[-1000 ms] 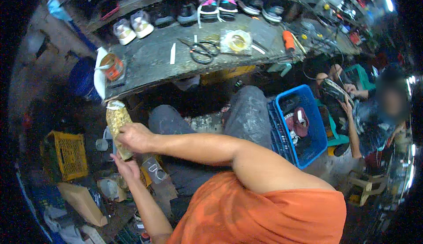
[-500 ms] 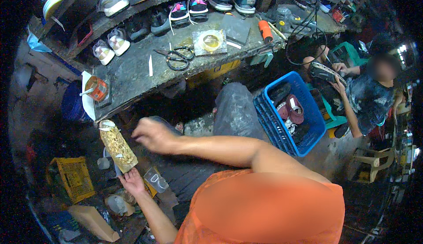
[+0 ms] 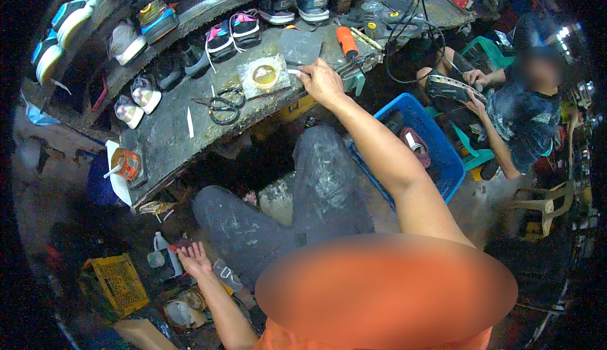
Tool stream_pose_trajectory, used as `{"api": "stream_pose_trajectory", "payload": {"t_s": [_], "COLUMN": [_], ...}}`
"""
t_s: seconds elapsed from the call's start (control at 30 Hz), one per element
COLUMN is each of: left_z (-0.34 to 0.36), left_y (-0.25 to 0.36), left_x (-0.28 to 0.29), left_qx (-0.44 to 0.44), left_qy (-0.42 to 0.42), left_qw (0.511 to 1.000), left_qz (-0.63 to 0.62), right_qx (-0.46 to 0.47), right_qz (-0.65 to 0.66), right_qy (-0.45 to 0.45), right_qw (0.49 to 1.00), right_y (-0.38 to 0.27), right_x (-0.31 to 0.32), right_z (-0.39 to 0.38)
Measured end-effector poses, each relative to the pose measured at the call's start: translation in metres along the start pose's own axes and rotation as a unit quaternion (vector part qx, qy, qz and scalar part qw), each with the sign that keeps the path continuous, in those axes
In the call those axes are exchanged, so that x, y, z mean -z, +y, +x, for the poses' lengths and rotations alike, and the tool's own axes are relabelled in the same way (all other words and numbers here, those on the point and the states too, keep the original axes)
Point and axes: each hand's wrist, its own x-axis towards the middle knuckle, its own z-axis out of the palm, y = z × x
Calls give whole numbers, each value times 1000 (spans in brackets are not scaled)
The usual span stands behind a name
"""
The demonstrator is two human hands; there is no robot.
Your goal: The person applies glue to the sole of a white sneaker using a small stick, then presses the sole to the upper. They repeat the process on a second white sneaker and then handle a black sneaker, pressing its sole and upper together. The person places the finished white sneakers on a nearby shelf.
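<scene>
My right hand (image 3: pixel 319 81) reaches onto the workbench (image 3: pixel 171 144) with fingers closed on a thin white strip (image 3: pixel 294 72), beside a tub of yellowish substance (image 3: pixel 265 72) on a speckled board and a dark flat sheet (image 3: pixel 302 46). My left hand (image 3: pixel 195 258) is open and palm-up at the lower left, beside a pale plastic container (image 3: pixel 163 249). Scissors (image 3: pixel 221 110), another white strip (image 3: pixel 190 122) and an orange cylindrical tool (image 3: pixel 346 43) lie on the bench. A can (image 3: pixel 126 163) with a handle in it stands at its left end.
Shelves of shoes (image 3: pixel 155 21) run above the bench. A blue basket (image 3: pixel 446 179) holds shoes. A co-worker (image 3: pixel 518 122) holds a shoe at the right. A yellow crate (image 3: pixel 120 283), a plastic chair (image 3: pixel 540 204) and cables (image 3: pixel 404 56) surround my seat.
My right hand has left the mottled yellow package and moved up and right onto the bench. My left hand has let go and moved down. The view has shifted.
</scene>
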Motion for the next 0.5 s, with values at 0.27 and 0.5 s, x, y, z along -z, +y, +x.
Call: {"api": "stream_pose_trajectory", "payload": {"t_s": [0.27,0.5], "left_z": [-57,-97], "left_y": [5,-19], "left_x": [-32,-97], "left_qx": [-94,-299], "left_qy": [-56,-175], "left_qw": [983,855], "left_qz": [145,385], "right_qx": [-110,-62], "right_qz": [93,225], "right_qy": [-19,64], "right_qw": [989,970], "right_y": [29,32], "right_x": [-12,-28], "right_z": [8,-21]}}
